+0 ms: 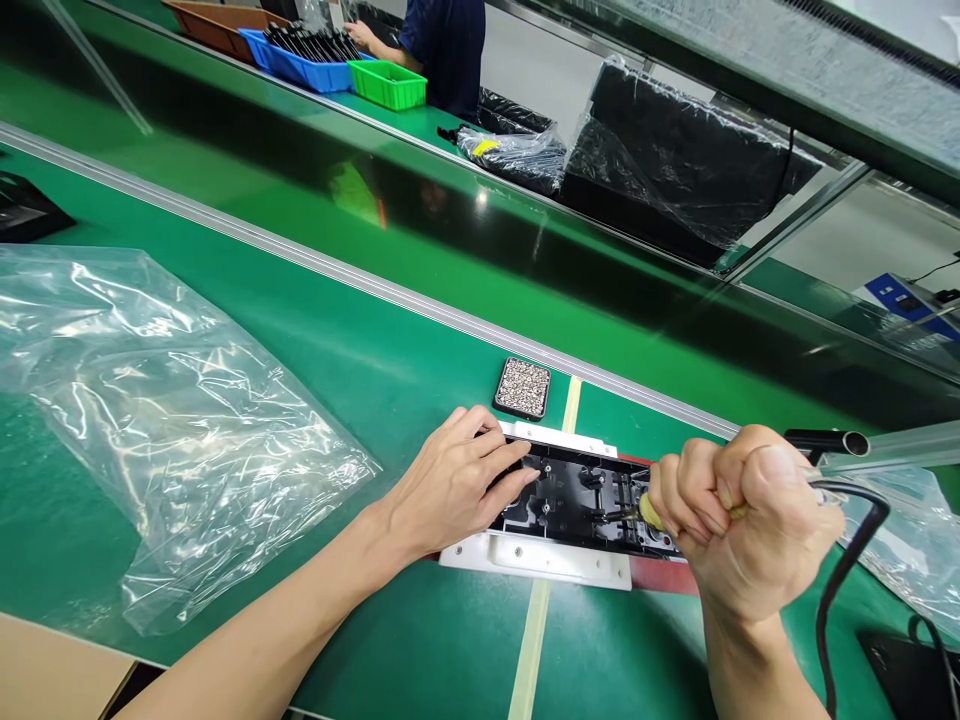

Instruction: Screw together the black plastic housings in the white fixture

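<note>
head view: a small black tray [519, 414] sits on the green surface [420, 650], filled with tiny silvery metal pieces [525, 387]. at the far line, a blue bin [311, 76] holds a heap of slim black parts [313, 42], with a green bin [394, 92] just beside it and a brown bin [214, 30] on the other side; a co-worker [454, 55] stands near them.

the black housing [570, 492] lies open side up between two white blocks [540, 562], just nearer than the tray. the left hand [465, 475] reaches over the housing's left end, two fingertips slightly apart above its interior; i cannot tell whether the fingers clamp its edge. the right hand [750, 520] is above the right end, its fingers wrapped tightly around a yellow-handled tool [649, 513], whose dark tip points left and down into the housing. a black cord [827, 590] hangs by the right wrist. clear plastic sheeting [202, 400] spreads over the surface to the left, well apart from the housing.
</note>
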Tool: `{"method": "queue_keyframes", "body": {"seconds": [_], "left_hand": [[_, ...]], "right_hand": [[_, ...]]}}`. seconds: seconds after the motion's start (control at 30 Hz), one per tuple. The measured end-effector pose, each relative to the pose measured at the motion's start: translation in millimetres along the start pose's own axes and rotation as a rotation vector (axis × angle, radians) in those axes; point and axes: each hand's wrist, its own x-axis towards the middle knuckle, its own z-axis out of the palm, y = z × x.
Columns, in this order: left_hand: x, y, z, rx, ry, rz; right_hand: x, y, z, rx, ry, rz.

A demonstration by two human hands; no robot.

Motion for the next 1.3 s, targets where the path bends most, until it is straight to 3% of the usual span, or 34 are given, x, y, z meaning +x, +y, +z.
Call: {"method": "queue_keyframes", "body": {"seconds": [0.83,1.17,1.3], "left_hand": [[-2.5,0.8,-0.6,0.001,0.001,0.004],[-2.1,-0.7,-2.2,-0.001,-0.001,0.008],[-3.7,-3.0,-2.6,-0.002,-0.001,0.011]], "right_hand": [[2.0,-0.2,6.0,-0.015,-0.071,-0.004],[-3.0,-1.2,-1.3,0.016,-0.077,-0.004],[-5.2,-1.1,-0.9,0.033,-0.153,-0.014]]}}
